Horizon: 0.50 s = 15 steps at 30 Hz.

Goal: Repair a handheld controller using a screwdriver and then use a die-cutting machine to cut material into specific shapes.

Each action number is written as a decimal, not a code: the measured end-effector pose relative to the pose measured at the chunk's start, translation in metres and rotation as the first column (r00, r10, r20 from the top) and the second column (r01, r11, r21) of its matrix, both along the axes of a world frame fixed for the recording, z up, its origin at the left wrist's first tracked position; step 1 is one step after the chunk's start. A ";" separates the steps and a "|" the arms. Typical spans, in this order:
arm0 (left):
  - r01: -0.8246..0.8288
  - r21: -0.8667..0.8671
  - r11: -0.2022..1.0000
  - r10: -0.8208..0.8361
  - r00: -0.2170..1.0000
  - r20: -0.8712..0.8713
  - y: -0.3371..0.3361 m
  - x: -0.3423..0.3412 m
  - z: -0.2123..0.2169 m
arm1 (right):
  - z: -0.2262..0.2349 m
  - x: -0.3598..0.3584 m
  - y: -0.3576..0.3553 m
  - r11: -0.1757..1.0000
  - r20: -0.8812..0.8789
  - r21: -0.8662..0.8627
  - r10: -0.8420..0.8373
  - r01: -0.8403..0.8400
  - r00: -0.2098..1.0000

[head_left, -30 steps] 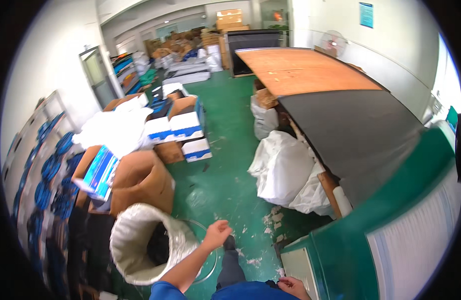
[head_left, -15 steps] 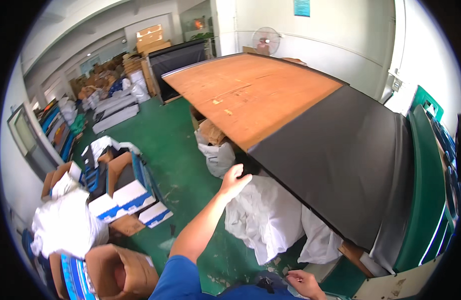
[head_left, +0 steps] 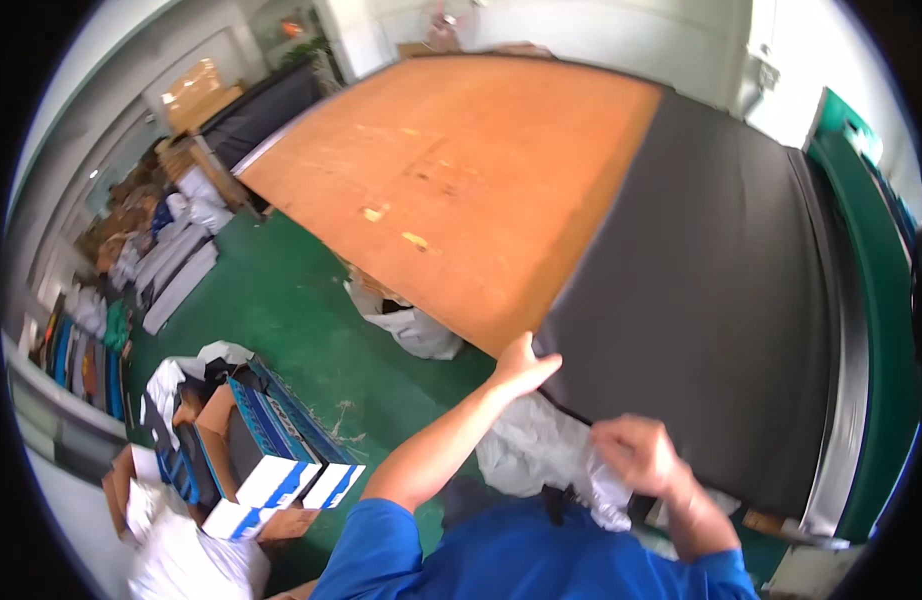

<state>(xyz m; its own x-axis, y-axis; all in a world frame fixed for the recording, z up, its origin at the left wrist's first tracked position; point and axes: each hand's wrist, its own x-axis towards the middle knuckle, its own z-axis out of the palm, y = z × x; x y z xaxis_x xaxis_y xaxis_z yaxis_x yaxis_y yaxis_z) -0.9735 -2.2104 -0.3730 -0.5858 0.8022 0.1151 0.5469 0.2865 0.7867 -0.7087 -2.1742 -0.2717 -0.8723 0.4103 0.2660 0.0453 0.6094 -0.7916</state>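
Left hand (head_left: 522,368) flat on black mat (head_left: 721,300) edge; right hand (head_left: 636,452) gripping same edge; green floor (head_left: 291,310) open leftward

Bright, even daylight fills the scene; strongest glare lies on the white wall (head_left: 581,40) at 12 o'clock. Fisheye distortion bends the table (head_left: 461,170) edges, and a black vignette rings the frame. The right hand (head_left: 636,455) shows motion blur; shadows are soft.

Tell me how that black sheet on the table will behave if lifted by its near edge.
The black sheet probably flexes rather than stays stiff: it lies flat, thin-edged, across the table. It looks matte, so likely grippy. The left hand touches its corner; the right hand is at its edge.
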 end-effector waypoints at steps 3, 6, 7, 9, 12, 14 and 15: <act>0.217 -0.007 0.976 -0.192 0.880 0.434 0.003 -0.001 0.032 | 0.021 -0.048 0.039 0.959 -0.050 0.153 -0.234 0.239 0.971; 0.393 0.007 0.919 -0.393 0.919 0.037 0.006 0.015 0.044 | 0.026 -0.085 0.068 0.858 -0.049 0.131 -0.495 0.497 0.867; 0.456 -0.003 0.890 -0.456 0.890 0.020 0.006 0.019 0.056 | 0.029 -0.097 0.073 0.817 -0.043 0.138 -0.559 0.559 0.828; 0.586 -0.065 0.808 -0.586 0.810 0.015 0.014 0.014 0.068 | 0.037 -0.131 0.070 0.773 0.016 0.128 -0.628 0.621 0.778; 0.781 0.006 0.625 -0.777 0.621 0.101 0.022 0.008 0.061 | 0.033 -0.172 0.065 0.788 0.131 0.230 -0.607 0.572 0.784; 0.872 0.054 0.487 -0.870 0.480 0.112 0.022 -0.004 0.053 | 0.024 -0.193 0.064 0.825 0.265 0.259 -0.561 0.503 0.784; 0.892 0.099 0.441 -0.897 0.435 0.076 0.019 -0.012 0.053 | 0.018 -0.200 0.065 0.834 0.357 0.286 -0.549 0.471 0.755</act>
<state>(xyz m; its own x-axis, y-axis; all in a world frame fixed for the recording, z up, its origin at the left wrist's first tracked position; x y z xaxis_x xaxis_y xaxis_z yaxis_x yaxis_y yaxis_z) -0.9851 -2.1917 -0.3195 0.4465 0.8823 0.1492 0.3976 -0.3450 0.8502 -0.9083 -2.1097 -0.2532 -0.5867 0.8087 0.0424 0.6818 0.5215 -0.5131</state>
